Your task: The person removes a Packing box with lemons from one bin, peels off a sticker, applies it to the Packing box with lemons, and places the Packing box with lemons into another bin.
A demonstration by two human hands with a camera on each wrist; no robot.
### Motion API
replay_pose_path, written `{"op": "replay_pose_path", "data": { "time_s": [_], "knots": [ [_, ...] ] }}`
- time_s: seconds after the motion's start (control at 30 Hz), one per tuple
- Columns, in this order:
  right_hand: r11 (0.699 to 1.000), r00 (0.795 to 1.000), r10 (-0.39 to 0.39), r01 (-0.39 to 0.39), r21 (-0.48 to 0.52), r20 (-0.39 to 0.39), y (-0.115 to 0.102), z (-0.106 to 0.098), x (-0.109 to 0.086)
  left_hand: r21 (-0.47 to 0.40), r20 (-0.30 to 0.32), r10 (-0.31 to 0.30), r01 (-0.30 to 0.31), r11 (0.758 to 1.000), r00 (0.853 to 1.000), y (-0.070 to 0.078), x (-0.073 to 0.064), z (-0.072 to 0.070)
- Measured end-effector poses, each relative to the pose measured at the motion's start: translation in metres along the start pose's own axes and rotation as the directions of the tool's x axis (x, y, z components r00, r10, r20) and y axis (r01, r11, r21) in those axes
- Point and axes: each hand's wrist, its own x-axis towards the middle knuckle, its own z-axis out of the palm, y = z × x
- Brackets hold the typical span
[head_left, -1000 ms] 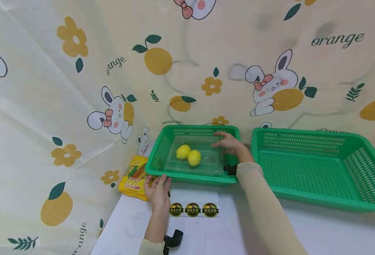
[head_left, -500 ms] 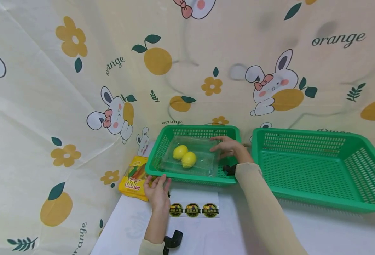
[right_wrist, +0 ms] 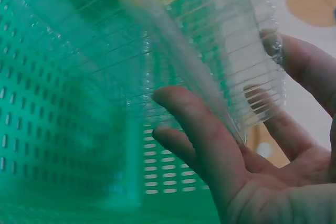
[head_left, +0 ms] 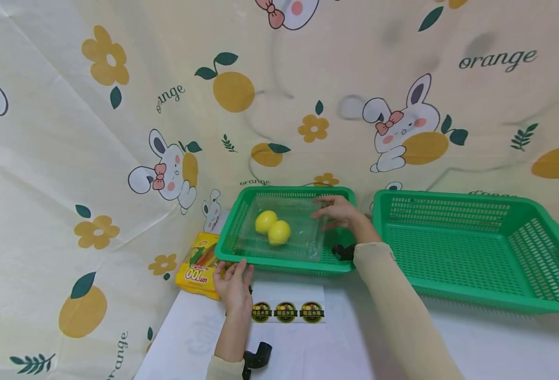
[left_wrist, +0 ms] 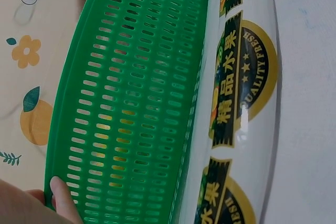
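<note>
Two yellow lemons lie side by side in a clear plastic container, inside the smaller green basket. My right hand holds the container at its right end. In the right wrist view, fingers lie on both sides of the clear wall, and the container looks tilted there. My left hand grips the basket's front rim near its left corner. The left wrist view shows one finger on the slotted outer wall, with the rest of that hand mostly cut off; yellow shows through the slots.
A larger green basket stands on the right. Left of the small basket lies a yellow package. A sheet with round black-and-gold labels lies in front of it on the white table. A printed cloth hangs behind.
The clear container has shifted left within the basket and the lemons have moved left with it. My right hand has moved slightly along with its edge. The left hand stays on the rim.
</note>
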Motion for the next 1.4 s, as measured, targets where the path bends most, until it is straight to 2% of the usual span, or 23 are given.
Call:
{"op": "replay_pose_path", "data": {
  "time_s": [0.17,0.3,0.53,0.73,0.9,1.1,1.23,1.4],
  "knots": [
    [0.997,0.999,-0.043,0.045,0.067,-0.023,-0.014,-0.006,-0.017,-0.002,0.0,0.003,-0.003,1.0,1.0,-0.002,-0.001,0.0],
    [0.996,0.998,-0.051,0.052,0.069,-0.022,-0.026,-0.013,-0.038,0.001,-0.002,-0.011,0.011,1.0,1.0,-0.005,-0.003,0.001],
    [0.996,0.997,-0.071,0.07,0.048,0.018,-0.043,-0.032,-0.093,0.012,0.005,-0.02,0.02,1.0,1.0,-0.008,-0.007,0.003],
    [0.995,0.995,-0.092,0.094,-0.043,0.05,-0.042,-0.047,-0.144,0.02,0.001,-0.005,0.005,1.0,1.0,-0.008,-0.006,0.003],
    [0.988,0.994,-0.094,0.1,-0.118,0.05,-0.029,-0.056,-0.192,0.003,0.002,-0.018,0.018,1.0,1.0,-0.007,-0.006,0.003],
    [0.984,0.995,-0.09,0.094,-0.149,0.031,0.004,-0.064,-0.243,-0.03,0.002,-0.029,0.029,0.999,1.0,-0.004,-0.005,0.0],
    [0.983,0.994,-0.106,0.108,-0.147,0.022,0.028,-0.071,-0.266,-0.042,0.005,-0.043,0.043,0.998,0.999,-0.001,-0.005,-0.001],
    [0.988,0.99,-0.126,0.131,-0.086,0.059,0.062,-0.079,-0.286,-0.041,0.0,-0.058,0.058,0.997,0.998,0.002,-0.006,0.002]
  ]
}}
